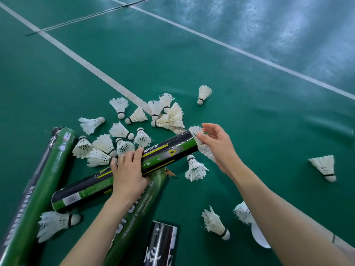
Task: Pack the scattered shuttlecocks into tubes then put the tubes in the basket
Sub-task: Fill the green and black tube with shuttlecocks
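The left hand (127, 174) wraps the tube (124, 169) mid-length; at the tube's far mouth the right hand (215, 143) pinches a shuttlecock (194, 130) (feathers protruding). Best pushed in straight, gently, without crushing.

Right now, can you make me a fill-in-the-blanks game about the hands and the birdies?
1. The left hand grips the middle of a black and green ____.
2. The right hand pushes a white ____ into the tube's open end.
3. The floor is the colour ____.
4. The lone shuttlecock beyond the pile lies on the ____.

Missing words: tube; shuttlecock; green; floor
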`<state>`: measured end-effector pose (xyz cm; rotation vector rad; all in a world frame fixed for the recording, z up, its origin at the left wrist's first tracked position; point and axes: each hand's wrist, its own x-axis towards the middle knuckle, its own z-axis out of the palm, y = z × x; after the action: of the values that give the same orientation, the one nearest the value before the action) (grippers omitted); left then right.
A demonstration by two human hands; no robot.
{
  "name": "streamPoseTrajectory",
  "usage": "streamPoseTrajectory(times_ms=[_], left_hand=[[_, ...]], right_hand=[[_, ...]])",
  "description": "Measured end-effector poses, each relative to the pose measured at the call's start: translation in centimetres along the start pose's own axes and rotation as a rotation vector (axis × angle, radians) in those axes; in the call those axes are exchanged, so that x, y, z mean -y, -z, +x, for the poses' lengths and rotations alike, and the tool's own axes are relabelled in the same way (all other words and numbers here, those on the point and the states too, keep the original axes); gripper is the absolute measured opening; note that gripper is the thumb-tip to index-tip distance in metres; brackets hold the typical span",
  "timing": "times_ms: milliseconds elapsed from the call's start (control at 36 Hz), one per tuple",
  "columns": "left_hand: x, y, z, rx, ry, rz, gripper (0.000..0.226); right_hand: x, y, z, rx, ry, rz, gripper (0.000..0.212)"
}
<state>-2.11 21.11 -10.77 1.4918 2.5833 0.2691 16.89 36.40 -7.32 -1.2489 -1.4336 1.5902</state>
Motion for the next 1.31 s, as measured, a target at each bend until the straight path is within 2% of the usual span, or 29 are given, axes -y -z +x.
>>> streamPoseTrajectory(times_ms=[56,139,167,250,333,417,611,694,750,861,917,972,1028,1083,1167,1222,1306], left_hand=[[0.1,-0.1,-0.2,-0.013,-0.019,0.006,0.078],[0.2,0.0,-0.3,-0.021,-0.03,-0.013,0.079],[0.2,0.0,-0.4,-0.02,-0.028,-0.023,0.08],[0.2,0.1,-0.5,-0.039,-0.03,-0.049,0.08],[0.2,0.3,-0.7,-0.056,-0.032,-0.067,0.081],[0.1,0.6,-0.8,-0.068,-0.031,-0.078,0.081],[-0.7,0.7,-0.8,-0.081,-0.065,-0.09,0.081],[-0.8,0.7,-0.9,-0.088,-0.063,-0.085,0.081],[-1.0,0.9,-0.9,-0.087,-0.045,-0.105,0.08],[-1.1,1.0,-0.8,-0.102,-0.029,-0.095,0.078],[-1.2,0.9,-0.7,-0.098,-0.029,-0.057,0.077],[-1.4,1.0,-0.7,-0.066,-0.004,-0.009,0.076],[-1.7,1.1,-0.6,-0.045,0.023,0.03,0.075],[-1.9,1.3,-0.6,-0.036,0.041,0.054,0.076],[-1.8,1.5,-0.6,-0.009,0.069,0.061,0.075],[-1.7,1.6,-0.5,0.009,0.095,0.057,0.075],[-1.5,1.7,-0.6,0.027,0.113,0.051,0.076]], right_hand=[[-0.2,0.1,0.1,-0.035,-0.03,-0.056,0.027],[-0.4,0.5,0.3,-0.155,-0.048,-0.131,0.009],[-0.4,0.7,0.3,-0.204,-0.044,-0.125,0.009],[0.6,1.7,0.5,-0.322,-0.083,0.12,0.016],[2.1,2.5,0.7,-0.274,-0.157,0.495,0.015],[2.8,2.5,0.4,-0.122,-0.181,0.583,0.016],[2.3,0.2,-1.1,0.017,-0.112,0.136,0.021],[2.3,-0.8,-2.2,0.016,-0.04,0.1,0.041],[2.1,-1.3,-3.1,0.097,0.0,0.059,0.052],[1.2,-1.7,-4.2,0.291,-0.004,-0.052,0.059],[0.7,-1.3,-3.9,0.242,-0.004,-0.01,0.066],[0.0,-0.6,-3.2,0.097,-0.047,0.034,0.062],[-1.2,0.3,-2.6,-0.017,-0.11,-0.052,0.046],[-2.8,1.2,-2.5,0.0,-0.129,-0.287,0.032],[-5.1,1.4,-2.5,0.138,-0.181,-0.52,0.033],[-6.3,0.8,-2.4,0.161,-0.24,-0.583,0.035],[-7.1,0.1,-1.9,0.1,-0.301,-0.588,0.037]])
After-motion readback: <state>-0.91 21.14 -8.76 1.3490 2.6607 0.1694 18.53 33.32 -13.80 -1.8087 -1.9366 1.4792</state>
